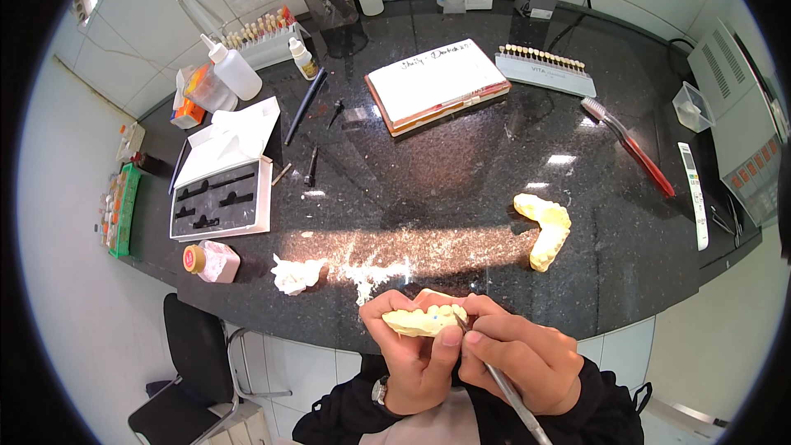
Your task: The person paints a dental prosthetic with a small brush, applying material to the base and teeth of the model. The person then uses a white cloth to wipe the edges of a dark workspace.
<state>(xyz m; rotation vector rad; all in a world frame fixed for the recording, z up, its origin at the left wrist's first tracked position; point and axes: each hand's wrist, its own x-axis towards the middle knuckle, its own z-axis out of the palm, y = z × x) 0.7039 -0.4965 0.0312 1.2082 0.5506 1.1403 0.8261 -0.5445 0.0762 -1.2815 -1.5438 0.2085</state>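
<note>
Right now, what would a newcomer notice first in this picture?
Near the lower edge, the left hand holds a pale yellow dental cast while the right hand puts a thin metal tool to it. A second cast lies to the right on the black countertop, with white powder scattered before the hands.

The worktop [461, 189] is glossy black, flecked with fine pale speckles. The dental cast [424, 320] between the fingers is pale cream-yellow with one tiny blue dot; a second cast [545, 231] is a stronger yellow. White powder [371, 268] streaks the black surface. The tool case [222, 198] has a white lid and a black insert. The brush [630, 144] has a red handle, the small basket [125, 210] is green, and the jar [212, 260] is pink with a red cap.
</note>
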